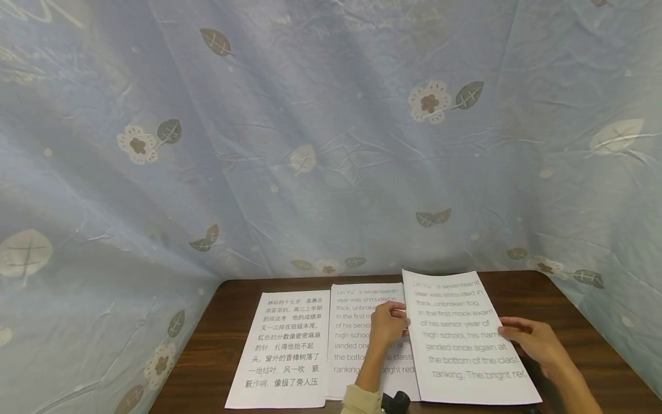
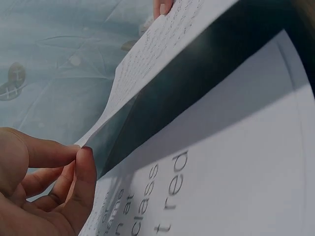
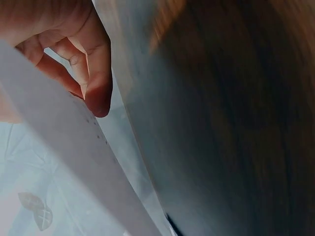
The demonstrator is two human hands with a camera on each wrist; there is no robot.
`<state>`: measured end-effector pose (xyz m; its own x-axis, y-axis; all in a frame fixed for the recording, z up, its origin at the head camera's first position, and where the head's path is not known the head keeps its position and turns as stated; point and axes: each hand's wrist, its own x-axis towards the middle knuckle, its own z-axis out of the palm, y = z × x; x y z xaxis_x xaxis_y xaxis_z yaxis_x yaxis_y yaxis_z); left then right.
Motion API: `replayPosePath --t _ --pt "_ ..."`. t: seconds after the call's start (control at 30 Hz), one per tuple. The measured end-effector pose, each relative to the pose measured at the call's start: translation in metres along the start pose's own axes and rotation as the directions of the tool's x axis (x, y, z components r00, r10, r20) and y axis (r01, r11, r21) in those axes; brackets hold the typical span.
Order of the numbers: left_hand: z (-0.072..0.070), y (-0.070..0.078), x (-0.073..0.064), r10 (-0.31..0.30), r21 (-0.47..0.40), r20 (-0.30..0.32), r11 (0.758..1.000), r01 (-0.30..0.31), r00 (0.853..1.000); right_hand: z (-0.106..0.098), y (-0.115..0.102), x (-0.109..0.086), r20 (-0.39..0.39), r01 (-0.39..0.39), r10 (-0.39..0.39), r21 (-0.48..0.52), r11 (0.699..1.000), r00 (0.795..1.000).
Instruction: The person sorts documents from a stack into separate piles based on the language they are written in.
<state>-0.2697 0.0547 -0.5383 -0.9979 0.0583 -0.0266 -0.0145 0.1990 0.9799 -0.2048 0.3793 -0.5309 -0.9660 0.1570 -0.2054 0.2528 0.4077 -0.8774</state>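
Note:
A printed sheet of paper (image 1: pixel 465 345) with large English text is held up off the table at the right. My left hand (image 1: pixel 388 328) pinches its left edge between thumb and fingertips, as the left wrist view also shows. On the opposite edge my right hand (image 1: pixel 532 339) pinches the same sheet. Beneath my left forearm lies another English sheet (image 1: pixel 349 368), partly hidden by the hand and arm. In the left wrist view a gap separates the raised sheet (image 2: pixel 152 59) from the printed page (image 2: pixel 231 147) below it.
A sheet with Chinese text (image 1: pixel 284 351) lies at the left, its right edge against the middle English sheet. Everything rests on a dark wooden table (image 1: pixel 201 345) with rounded back corners. A pale blue patterned cloth (image 1: pixel 320 144) hangs behind and beside it.

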Motion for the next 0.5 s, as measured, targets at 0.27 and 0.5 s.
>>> replayPosePath --t 0.27,0.5 --pt "0.014 -0.001 -0.001 -0.005 -0.027 -0.004 1.0 0.004 1.0 -0.011 0.007 0.004 0.001 -0.008 0.008 -0.009 1.0 1.0" --pt "0.026 -0.002 -0.002 -0.004 -0.066 -0.007 0.998 0.004 1.0 -0.02 0.013 0.005 -0.007 -0.008 0.008 -0.007 1.0 1.0"
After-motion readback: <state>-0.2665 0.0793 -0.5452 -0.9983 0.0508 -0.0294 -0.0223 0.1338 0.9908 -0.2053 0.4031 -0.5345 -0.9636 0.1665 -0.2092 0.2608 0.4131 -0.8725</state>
